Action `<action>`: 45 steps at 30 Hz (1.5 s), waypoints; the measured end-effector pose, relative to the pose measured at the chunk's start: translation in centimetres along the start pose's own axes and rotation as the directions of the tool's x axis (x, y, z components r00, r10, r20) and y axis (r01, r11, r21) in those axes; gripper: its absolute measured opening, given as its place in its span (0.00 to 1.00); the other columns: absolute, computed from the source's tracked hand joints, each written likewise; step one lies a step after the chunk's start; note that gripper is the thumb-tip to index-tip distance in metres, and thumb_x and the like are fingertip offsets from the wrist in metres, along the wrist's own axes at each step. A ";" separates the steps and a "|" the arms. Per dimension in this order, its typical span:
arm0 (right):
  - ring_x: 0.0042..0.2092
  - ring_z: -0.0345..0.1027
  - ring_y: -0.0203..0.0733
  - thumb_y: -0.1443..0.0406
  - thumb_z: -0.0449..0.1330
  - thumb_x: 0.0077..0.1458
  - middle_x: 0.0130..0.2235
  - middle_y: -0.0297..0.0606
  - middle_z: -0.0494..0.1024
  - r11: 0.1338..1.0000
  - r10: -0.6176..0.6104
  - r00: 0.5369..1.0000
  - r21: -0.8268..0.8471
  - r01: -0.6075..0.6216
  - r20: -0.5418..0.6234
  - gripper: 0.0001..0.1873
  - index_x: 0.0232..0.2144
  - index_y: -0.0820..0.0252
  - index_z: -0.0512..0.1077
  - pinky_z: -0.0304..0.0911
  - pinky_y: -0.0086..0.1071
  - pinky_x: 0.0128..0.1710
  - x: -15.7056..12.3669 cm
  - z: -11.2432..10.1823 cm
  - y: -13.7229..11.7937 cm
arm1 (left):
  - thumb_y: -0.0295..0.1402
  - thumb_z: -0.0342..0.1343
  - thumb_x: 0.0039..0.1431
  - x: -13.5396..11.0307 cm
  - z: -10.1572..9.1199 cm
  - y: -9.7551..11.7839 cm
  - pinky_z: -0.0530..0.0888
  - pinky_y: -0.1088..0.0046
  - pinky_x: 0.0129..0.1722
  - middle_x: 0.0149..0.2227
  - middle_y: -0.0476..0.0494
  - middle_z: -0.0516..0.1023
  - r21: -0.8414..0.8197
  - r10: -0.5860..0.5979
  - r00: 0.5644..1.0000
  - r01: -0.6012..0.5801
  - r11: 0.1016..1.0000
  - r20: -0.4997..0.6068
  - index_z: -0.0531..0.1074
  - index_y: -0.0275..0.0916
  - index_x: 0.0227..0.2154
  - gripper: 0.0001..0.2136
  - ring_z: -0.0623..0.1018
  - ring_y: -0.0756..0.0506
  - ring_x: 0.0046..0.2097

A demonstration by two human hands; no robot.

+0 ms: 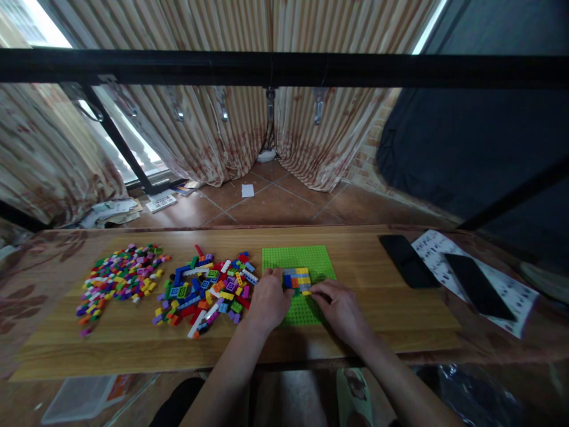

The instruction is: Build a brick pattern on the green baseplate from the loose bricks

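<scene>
A flat block of joined toy bricks (296, 279) in grey, yellow, blue and orange sits on a green baseplate (278, 254). My left hand (269, 299) is closed against the block's left side, its fingers partly hiding that edge. At the block's lower right corner, the fingertips of my right hand (340, 308) pinch a small yellow toy brick (306, 293). Whether that piece is pressed down fully cannot be made out.
Left of the baseplate lies a loose pile of larger bricks (208, 287), and farther left a pile of small bricks (122, 273). On the right are a black phone (408, 261), a printed sheet (438, 243) and another dark device (480, 287). A black bar (284, 69) crosses beyond the table.
</scene>
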State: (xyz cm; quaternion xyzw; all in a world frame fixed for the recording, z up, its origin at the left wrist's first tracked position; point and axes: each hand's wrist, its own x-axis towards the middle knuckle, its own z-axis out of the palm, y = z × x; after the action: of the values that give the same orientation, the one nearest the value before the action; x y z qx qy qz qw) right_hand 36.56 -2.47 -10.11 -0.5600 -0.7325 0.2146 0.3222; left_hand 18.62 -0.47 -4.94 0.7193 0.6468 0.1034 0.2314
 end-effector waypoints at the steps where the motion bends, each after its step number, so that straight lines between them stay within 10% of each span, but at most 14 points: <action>1: 0.35 0.70 0.41 0.67 0.56 0.58 0.31 0.36 0.77 1.000 -0.008 1.000 -0.009 0.008 0.002 0.09 0.30 0.55 0.77 0.63 0.34 0.37 0.0 0.0 0.0 | 0.28 0.55 0.56 0.0 0.0 0.0 0.71 0.69 0.43 0.44 0.35 0.75 0.002 0.003 1.000 -0.003 1.000 0.001 0.69 0.33 0.45 0.13 0.77 0.41 0.44; 17: 0.34 0.71 0.41 0.70 0.58 0.56 0.30 0.36 0.77 1.000 -0.013 0.999 0.019 0.014 -0.034 0.09 0.29 0.57 0.76 0.63 0.33 0.36 0.1 0.7 -0.3 | 0.41 0.59 0.54 0.2 1.7 0.6 0.71 0.68 0.41 0.45 0.35 0.76 0.051 -0.098 0.992 0.102 0.993 -0.079 0.66 0.34 0.49 0.22 0.78 0.39 0.45; 45: 0.31 0.69 0.40 0.62 0.62 0.51 0.28 0.35 0.77 0.946 0.323 0.946 -0.040 -0.322 0.038 0.07 0.24 0.57 0.72 0.57 0.32 0.32 2.0 0.1 -0.1 | 0.45 0.58 0.52 0.8 1.8 0.8 0.70 0.69 0.37 0.43 0.37 0.79 0.032 -0.198 0.979 0.200 0.979 -0.049 0.64 0.37 0.50 0.25 0.79 0.39 0.44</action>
State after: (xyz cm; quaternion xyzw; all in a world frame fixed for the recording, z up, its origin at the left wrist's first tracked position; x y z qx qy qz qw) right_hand 36.11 -0.56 -9.68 -0.6727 -0.6415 0.2643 0.2573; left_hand 20.27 -0.11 -6.23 0.6527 0.7224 0.0842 0.2123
